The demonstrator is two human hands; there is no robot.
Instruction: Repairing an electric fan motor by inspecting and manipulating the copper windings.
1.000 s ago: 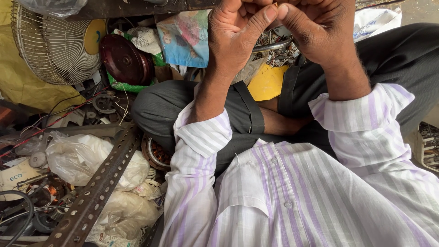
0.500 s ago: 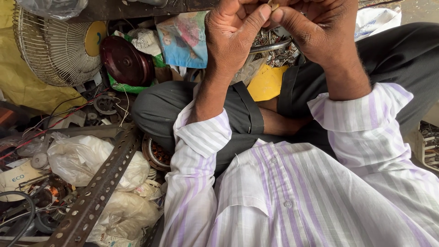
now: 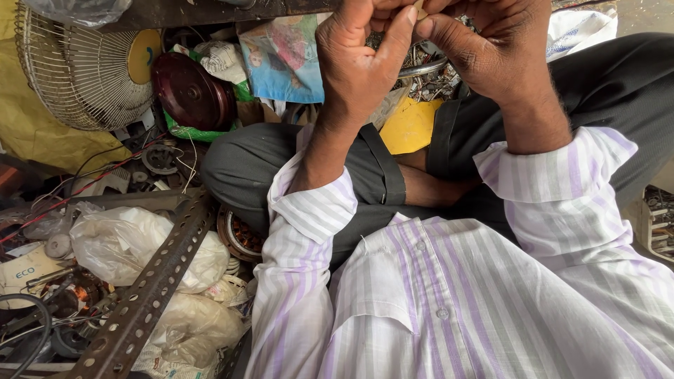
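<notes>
**Hands pinch a small part amid a floor of scrap**

A seated person in a purple-and-white striped shirt [image 3: 449, 302] and dark grey trousers [image 3: 281, 168] raises both hands to the top edge of the head camera's view. The left hand [image 3: 358, 63] is curled, its thumb pressed toward the fingertips; the right hand [image 3: 491, 49] is likewise closed, thumb and forefinger meeting the left's. Between the two sets of fingertips sits a small pale object [image 3: 419, 8], only a sliver of it showing at the frame's upper border; what it is cannot be told. Both hands appear to grip it, touching one another there.

Below the hands, a yellow sheet [image 3: 411, 126] lies between the person's knees, with a heap of small metal parts [image 3: 428, 81] just beyond it. To the person's left, a wire fan guard [image 3: 81, 70] leans against yellow fabric, beside a dark red round disc [image 3: 193, 95] and a printed picture card [image 3: 284, 60]. Nearer the camera, a perforated steel angle bar [image 3: 151, 288] runs diagonally across crumpled white plastic bags [image 3: 133, 249], and a copper-wound motor stator [image 3: 239, 235] rests just beside the left knee. Loose wires and small motor parts lie about the bar's far side.
</notes>
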